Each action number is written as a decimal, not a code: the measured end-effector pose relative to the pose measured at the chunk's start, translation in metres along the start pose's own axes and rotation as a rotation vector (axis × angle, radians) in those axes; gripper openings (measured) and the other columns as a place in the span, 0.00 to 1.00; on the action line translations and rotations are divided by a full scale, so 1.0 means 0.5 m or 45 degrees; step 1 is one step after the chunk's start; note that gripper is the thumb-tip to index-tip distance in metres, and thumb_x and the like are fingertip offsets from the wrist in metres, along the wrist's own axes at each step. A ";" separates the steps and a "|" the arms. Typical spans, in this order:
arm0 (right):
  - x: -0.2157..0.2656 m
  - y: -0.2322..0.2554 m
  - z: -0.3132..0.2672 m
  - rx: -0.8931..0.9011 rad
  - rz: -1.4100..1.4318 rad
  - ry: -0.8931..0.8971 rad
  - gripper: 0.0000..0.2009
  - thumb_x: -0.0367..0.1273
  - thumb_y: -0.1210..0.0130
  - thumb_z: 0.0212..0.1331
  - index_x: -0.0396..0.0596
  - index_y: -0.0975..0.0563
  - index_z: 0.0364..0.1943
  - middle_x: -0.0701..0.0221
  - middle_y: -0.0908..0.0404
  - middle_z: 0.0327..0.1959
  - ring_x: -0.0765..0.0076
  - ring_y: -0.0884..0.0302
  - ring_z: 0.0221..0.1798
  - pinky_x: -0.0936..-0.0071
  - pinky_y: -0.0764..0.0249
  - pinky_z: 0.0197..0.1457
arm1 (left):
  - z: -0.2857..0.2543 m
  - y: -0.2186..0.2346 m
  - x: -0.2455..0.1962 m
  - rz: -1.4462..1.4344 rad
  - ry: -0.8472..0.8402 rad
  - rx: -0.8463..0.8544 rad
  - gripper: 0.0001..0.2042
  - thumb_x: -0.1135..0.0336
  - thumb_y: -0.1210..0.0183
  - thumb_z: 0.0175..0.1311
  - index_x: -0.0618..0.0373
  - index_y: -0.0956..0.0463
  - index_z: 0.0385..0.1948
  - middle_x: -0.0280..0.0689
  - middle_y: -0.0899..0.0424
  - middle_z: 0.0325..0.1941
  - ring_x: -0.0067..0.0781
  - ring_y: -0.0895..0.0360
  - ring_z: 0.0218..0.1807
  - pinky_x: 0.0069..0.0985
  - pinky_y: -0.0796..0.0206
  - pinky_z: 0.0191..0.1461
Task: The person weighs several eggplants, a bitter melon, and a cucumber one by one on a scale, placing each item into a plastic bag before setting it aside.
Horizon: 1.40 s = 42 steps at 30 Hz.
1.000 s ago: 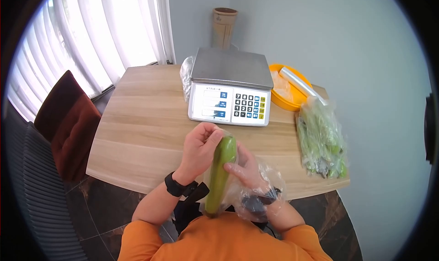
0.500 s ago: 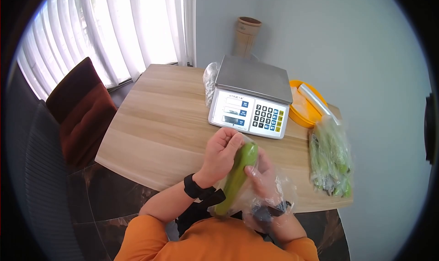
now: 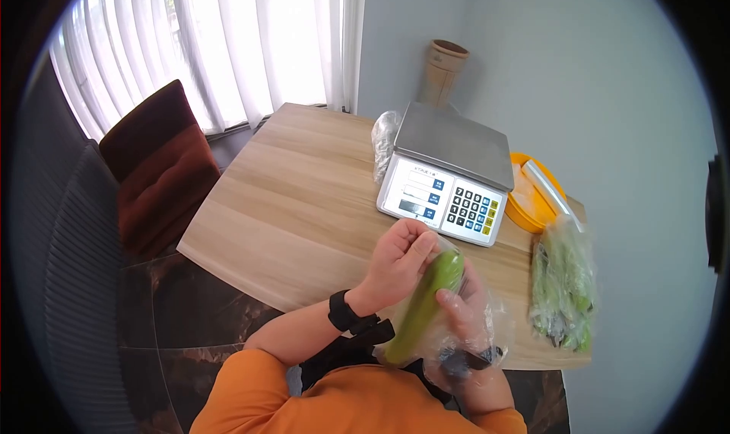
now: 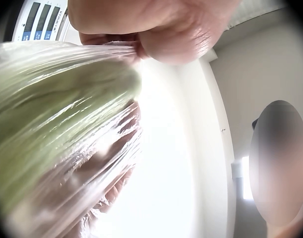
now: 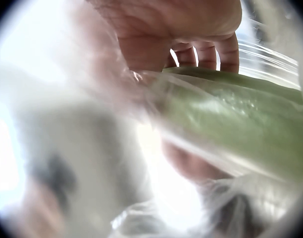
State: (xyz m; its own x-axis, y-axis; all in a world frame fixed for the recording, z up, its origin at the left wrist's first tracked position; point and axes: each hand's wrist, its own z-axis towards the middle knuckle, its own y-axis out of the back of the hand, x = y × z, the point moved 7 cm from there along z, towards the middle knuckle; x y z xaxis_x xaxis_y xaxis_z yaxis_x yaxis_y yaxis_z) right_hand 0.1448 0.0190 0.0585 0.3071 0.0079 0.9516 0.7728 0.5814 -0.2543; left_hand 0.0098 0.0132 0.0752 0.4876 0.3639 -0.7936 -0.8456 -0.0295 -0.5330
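Note:
My left hand [image 3: 401,265] pinches clear plastic film [image 4: 117,50] at the far end of a long green vegetable [image 3: 426,301], gourd-like in shape. The film stretches in tight creases over the vegetable in the left wrist view. On the other side, my right hand [image 3: 465,310] holds the vegetable, thumb in front and fingers behind it. Loose clear plastic hangs around the right wrist and covers part of that hand. In the right wrist view the vegetable [image 5: 231,119] lies under the fingers, wrapped in the film. Its lower end points toward my orange shirt [image 3: 365,396].
A digital scale [image 3: 452,145] stands on the wooden table [image 3: 296,190], beyond my hands. Right of it are an orange basin [image 3: 525,219] with a plastic roll [image 3: 549,190] and bagged green vegetables [image 3: 563,289]. Crumpled plastic [image 3: 385,141] lies left of the scale. A red chair [image 3: 163,175] stands left.
The head view has turned left, so the table and scale appear shifted right and tilted. Both hands keep their hold on the film and the vegetable, with little change between them.

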 end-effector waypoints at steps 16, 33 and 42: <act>-0.001 0.003 -0.017 -0.119 0.011 -0.057 0.36 0.35 0.35 0.50 0.41 0.39 0.64 0.66 0.31 0.58 0.67 0.33 0.61 0.69 0.36 0.62 | 0.001 -0.019 0.002 -0.047 0.111 0.046 0.04 0.68 0.51 0.71 0.57 0.33 0.38 0.27 0.27 0.30 0.11 0.34 0.26 0.11 0.39 0.28; -0.014 0.041 -0.023 -0.074 0.148 -0.207 0.35 0.37 0.40 0.46 0.38 0.36 0.61 0.63 0.27 0.54 0.67 0.30 0.55 0.72 0.36 0.60 | 0.002 -0.010 0.010 0.079 0.060 0.089 0.05 0.67 0.55 0.73 0.54 0.37 0.36 0.28 0.27 0.28 0.10 0.37 0.21 0.10 0.42 0.25; -0.014 0.053 -0.012 -0.161 0.234 -0.047 0.35 0.33 0.41 0.47 0.38 0.39 0.63 0.63 0.30 0.57 0.64 0.33 0.60 0.68 0.40 0.65 | 0.007 0.017 0.015 -0.078 0.055 -0.039 0.05 0.66 0.53 0.72 0.55 0.36 0.37 0.29 0.25 0.30 0.11 0.35 0.24 0.11 0.40 0.27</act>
State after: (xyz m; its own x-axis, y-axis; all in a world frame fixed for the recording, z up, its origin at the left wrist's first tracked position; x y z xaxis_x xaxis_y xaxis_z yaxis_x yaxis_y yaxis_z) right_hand 0.1663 0.0295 0.0440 0.4305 0.1351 0.8924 0.7699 0.4611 -0.4412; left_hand 0.0058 0.0190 0.0656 0.5478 0.3253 -0.7708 -0.8071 -0.0369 -0.5892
